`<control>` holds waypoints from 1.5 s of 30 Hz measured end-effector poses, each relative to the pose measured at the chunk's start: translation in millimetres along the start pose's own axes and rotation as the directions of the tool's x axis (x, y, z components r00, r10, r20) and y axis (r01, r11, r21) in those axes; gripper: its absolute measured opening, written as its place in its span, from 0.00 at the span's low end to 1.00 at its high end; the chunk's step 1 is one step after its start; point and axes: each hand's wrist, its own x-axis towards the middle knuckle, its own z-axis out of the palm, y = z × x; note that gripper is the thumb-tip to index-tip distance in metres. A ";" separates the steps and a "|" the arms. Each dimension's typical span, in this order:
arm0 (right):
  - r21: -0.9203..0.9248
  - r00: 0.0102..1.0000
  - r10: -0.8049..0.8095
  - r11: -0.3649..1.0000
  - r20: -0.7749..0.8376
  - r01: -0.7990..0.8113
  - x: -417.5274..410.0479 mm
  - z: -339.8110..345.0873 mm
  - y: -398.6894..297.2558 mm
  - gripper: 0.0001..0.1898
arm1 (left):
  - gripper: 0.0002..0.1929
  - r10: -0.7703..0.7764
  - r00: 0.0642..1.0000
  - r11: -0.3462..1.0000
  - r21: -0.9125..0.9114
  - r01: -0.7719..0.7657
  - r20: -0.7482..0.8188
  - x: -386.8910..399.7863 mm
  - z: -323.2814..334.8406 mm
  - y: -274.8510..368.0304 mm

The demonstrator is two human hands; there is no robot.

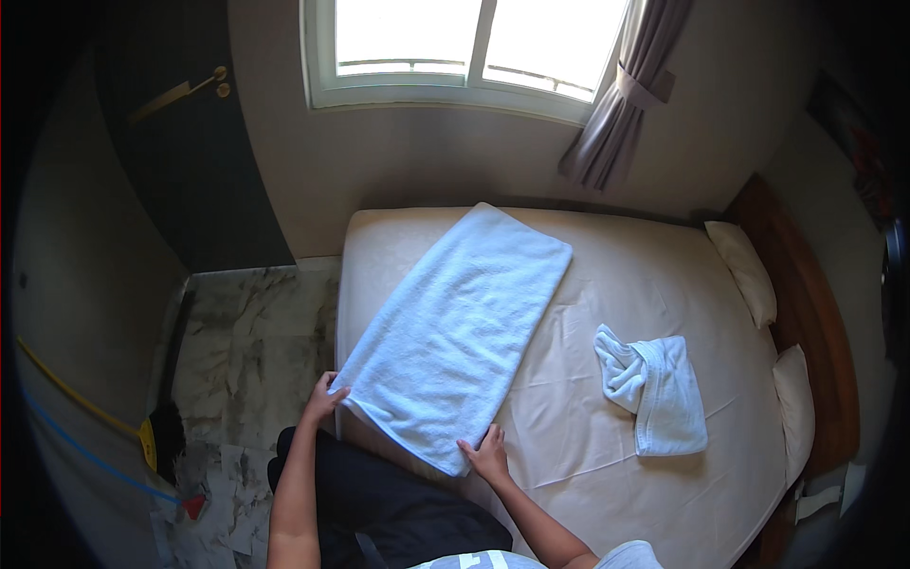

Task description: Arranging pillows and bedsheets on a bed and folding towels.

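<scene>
A large white terry towel (455, 320), folded into a long rectangle, lies aslant across the foot half of the bed (569, 398). My left hand (327, 398) pinches its near left corner at the bed's edge, thumb on top. At the near right corner, my right hand (489, 454) grips the towel between thumb and fingers. The near edge between my hands is slightly raised and bowed. To the right, apart from both hands, a second white towel (665, 395) rests on the fitted sheet, loosely folded with one end bunched up.
Two pillows (746, 274) lie against the wooden headboard (810, 320) on the right. The bed's far side runs along the wall under a window (462, 53) with a tied curtain (625, 107). A broom (160, 441) and a red-ended blue pole (192, 505) lean left, near a dark door (192, 163).
</scene>
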 end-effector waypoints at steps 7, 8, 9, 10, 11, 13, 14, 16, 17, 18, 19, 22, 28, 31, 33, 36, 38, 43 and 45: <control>0.670 0.992 0.056 0.742 -0.111 0.033 -3.9 22.0 9.8 0.30 | 0.24 0.033 0.999 0.999 0.014 -0.033 0.042 -17.7 -3.2 39.1; 0.683 0.992 0.041 0.729 -0.121 0.053 -2.5 13.4 7.6 0.30 | 0.23 0.047 0.999 0.997 0.058 -0.047 0.013 -21.1 -5.4 42.9; 0.694 0.990 0.031 0.716 -0.135 0.072 -2.6 2.6 4.8 0.30 | 0.23 0.063 0.998 0.993 0.099 -0.062 -0.010 -24.7 -5.7 46.3; 0.696 0.991 0.033 0.714 -0.132 0.069 -6.5 -12.9 -8.1 0.30 | 0.22 0.067 0.997 0.992 0.110 -0.062 -0.042 -29.0 -7.3 47.8; 0.717 0.992 0.012 0.692 -0.126 0.083 -12.7 -36.8 -25.2 0.29 | 0.22 0.064 0.997 0.992 0.109 -0.059 -0.038 -37.2 -4.4 56.7; 0.731 0.990 -0.003 0.675 -0.138 0.104 -24.4 -84.4 -42.9 0.27 | 0.20 0.040 0.996 0.991 0.130 -0.029 -0.083 -55.6 5.8 88.4; 0.577 0.992 -0.037 0.810 -0.125 0.102 -29.9 -104.5 -49.1 0.24 | 0.20 0.046 0.996 0.991 0.129 -0.035 -0.080 -60.6 6.1 89.9; 0.326 0.967 -0.177 0.917 -0.183 0.230 -34.2 -119.0 -33.3 0.15 | 0.14 0.035 0.996 0.994 0.105 -0.043 0.077 -75.6 12.2 87.1; 0.324 0.968 -0.164 0.920 -0.191 0.220 -37.7 -120.7 -20.7 0.15 | 0.14 0.036 0.995 0.993 0.105 -0.046 0.093 -84.5 14.5 89.5; 0.255 0.989 -0.132 0.956 -0.066 0.145 -43.0 -122.0 -7.5 0.15 | 0.11 -0.019 0.984 0.991 0.133 -0.005 0.178 -98.0 17.9 101.6; 0.180 0.994 -0.095 0.980 0.062 0.082 -47.6 -118.9 4.8 0.14 | 0.09 -0.076 0.965 0.985 0.166 0.035 0.252 -108.3 18.5 105.0; 0.109 0.980 -0.003 0.994 0.201 -0.019 -56.1 -86.3 43.2 0.14 | 0.07 -0.056 0.981 0.966 0.257 0.006 0.187 -123.4 26.3 72.6; 0.087 0.963 0.001 0.996 0.270 -0.025 -54.2 -86.1 41.7 0.15 | 0.05 0.264 0.964 0.809 0.552 -0.203 -0.032 -131.7 32.0 73.2; 0.129 0.961 -0.015 0.991 0.275 -0.022 -55.6 -82.8 49.6 0.15 | 0.05 0.363 0.924 0.754 0.622 -0.212 -0.124 -138.2 40.5 72.2; 0.141 0.956 0.001 0.989 0.294 -0.044 -54.2 -85.3 47.9 0.15 | 0.05 0.330 0.898 0.846 0.513 -0.145 -0.291 -139.5 45.7 66.3; 0.169 0.960 0.007 0.984 0.281 -0.056 -59.4 -80.5 46.9 0.16 | 0.06 0.270 0.930 0.880 0.456 -0.133 -0.250 -142.4 40.3 71.6; 0.187 0.969 -0.003 0.981 0.247 -0.044 -60.0 -78.6 53.1 0.16 | 0.07 0.234 0.946 0.896 0.428 -0.119 -0.226 -144.5 36.0 74.6; 0.299 0.929 -0.006 0.948 0.369 -0.113 -49.1 -89.3 56.3 0.17 | 0.07 0.377 0.926 0.620 0.753 -0.221 -0.038 -150.6 20.1 69.3; 0.316 0.934 -0.038 0.945 0.355 -0.081 -51.2 -89.4 58.2 0.15 | 0.07 0.175 0.984 0.680 0.725 -0.109 -0.016 -146.3 20.2 83.1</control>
